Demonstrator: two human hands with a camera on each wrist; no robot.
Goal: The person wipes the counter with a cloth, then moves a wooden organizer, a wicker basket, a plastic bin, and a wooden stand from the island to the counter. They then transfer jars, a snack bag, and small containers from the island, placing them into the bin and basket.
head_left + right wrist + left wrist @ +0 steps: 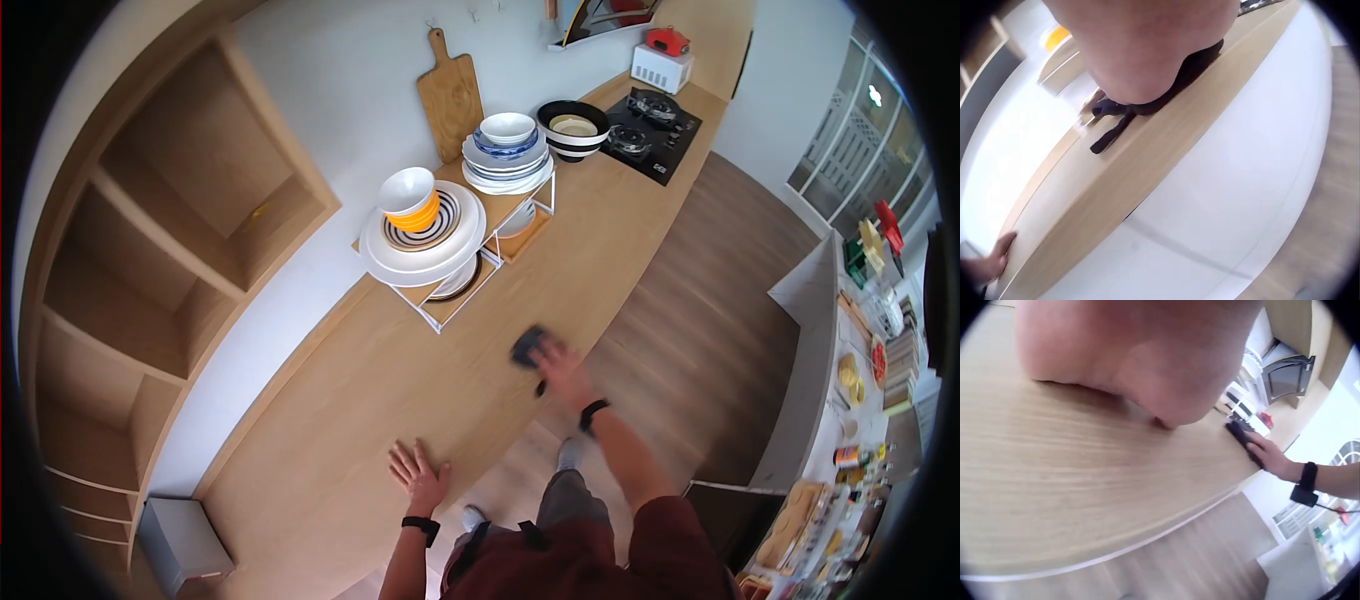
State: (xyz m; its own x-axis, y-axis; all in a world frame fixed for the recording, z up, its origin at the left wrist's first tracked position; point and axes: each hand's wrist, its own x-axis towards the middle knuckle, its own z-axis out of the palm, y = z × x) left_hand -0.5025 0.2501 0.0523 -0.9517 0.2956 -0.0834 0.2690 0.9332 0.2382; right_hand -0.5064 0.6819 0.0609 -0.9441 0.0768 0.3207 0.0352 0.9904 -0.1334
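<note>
A dark cloth [527, 346] lies on the wooden countertop [400, 400] near its front edge. My right hand [561, 371] rests on top of it with the fingers laid over the cloth [1239, 434], pressing it to the wood; the hand is motion-blurred. From the right wrist view the cloth [1147, 100] shows under the palm, a dark strip trailing off it. My left hand [418, 477] lies flat on the countertop with fingers spread, holding nothing, well to the left of the cloth. That left hand [994, 253] also shows at the counter edge.
A white wire rack [455, 285] with stacked plates [425, 240], an orange-and-white bowl [410, 195] and more bowls [507, 135] stands at the wall. Beyond are a cutting board [450, 95], a black bowl [573, 128] and a black hob [652, 122]. Open wooden shelves [170, 250] rise at left.
</note>
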